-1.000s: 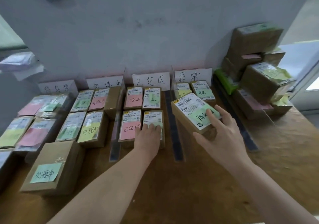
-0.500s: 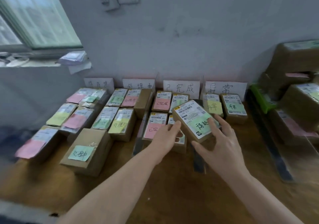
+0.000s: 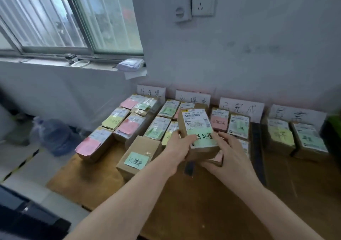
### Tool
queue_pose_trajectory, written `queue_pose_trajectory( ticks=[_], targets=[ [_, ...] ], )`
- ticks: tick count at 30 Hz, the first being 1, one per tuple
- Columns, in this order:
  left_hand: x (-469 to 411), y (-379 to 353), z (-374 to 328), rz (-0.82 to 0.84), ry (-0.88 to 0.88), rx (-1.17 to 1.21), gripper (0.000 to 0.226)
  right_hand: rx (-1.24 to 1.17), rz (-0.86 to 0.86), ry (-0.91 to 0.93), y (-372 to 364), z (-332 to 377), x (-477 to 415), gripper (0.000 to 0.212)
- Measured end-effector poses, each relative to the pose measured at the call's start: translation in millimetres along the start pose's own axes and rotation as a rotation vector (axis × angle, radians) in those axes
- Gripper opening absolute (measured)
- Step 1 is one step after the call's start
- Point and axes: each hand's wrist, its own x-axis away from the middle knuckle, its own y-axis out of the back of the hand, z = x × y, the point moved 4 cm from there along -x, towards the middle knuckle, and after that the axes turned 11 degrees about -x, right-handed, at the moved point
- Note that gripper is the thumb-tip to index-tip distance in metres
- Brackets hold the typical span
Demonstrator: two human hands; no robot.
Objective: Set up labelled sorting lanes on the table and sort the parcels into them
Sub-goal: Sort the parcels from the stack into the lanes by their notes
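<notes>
I read this as the sorting step, with the 4 lane signs already standing along the wall; both hands hold 1 parcel (image 3: 196, 127) lifted clear of the worktop (image 3: 203, 206), at the centre of the frame above the 2 middle lanes; the left hand (image 3: 178, 147) grips its left edge with the thumb laid on the top face, and the right hand (image 3: 232, 153) is curled round its right and lower edge, so neither hand is free; the green note (image 3: 203, 138) on the parcel seems to carry the same 3 characters as the leftmost sign (image 3: 151, 92), at the upper left of the row, though the handwriting is a little blurred; I therefore judge that it belongs in the leftmost lane, where about 5 sorted parcels (image 3: 127, 126) with pink, yellow and green notes already lie close together; the next move, as I see it, calls for carrying the parcel left, over the tall box (image 3: 138, 158) that stands just lower left of the hands, then setting it down flat, label up, in whatever gap is left; room there looks tight, and the near end of that lane runs close to the worktop's left edge, so I would place it rather than slide it.
</notes>
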Motion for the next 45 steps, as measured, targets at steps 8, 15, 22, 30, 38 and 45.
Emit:
queue_pose_trajectory(
  ticks=[8,15,22,30,38,45],
  targets=[
    [-28.4,109.2,6.7,-0.024,0.038,-0.144,0.046,0.1,0.025,0.054,-52.4,57.1,-31.7,0.071],
    [-50.5,165.1,16.0,0.034,0.02,-0.128,0.043,0.141,0.083,0.078,-102.4,106.6,-53.4,0.068],
    [-64.6,232.1,10.7,-0.104,-0.036,-0.233,0.04,0.107,0.057,0.067,-134.9,137.5,-75.6,0.062],
    [-66.2,307.9,58.5,-0.159,0.072,-0.412,0.032,0.118,0.19,0.111,-193.3,178.1,-90.3,0.06],
    [-68.9,305.2,110.2,-0.017,0.102,-0.584,0.032,0.14,0.36,0.143,-249.7,196.2,-84.5,0.05],
    [-65.3,302.5,116.2,0.037,-0.356,-1.315,0.062,0.19,0.311,0.126,-238.0,186.5,-91.4,0.046]
  ],
)
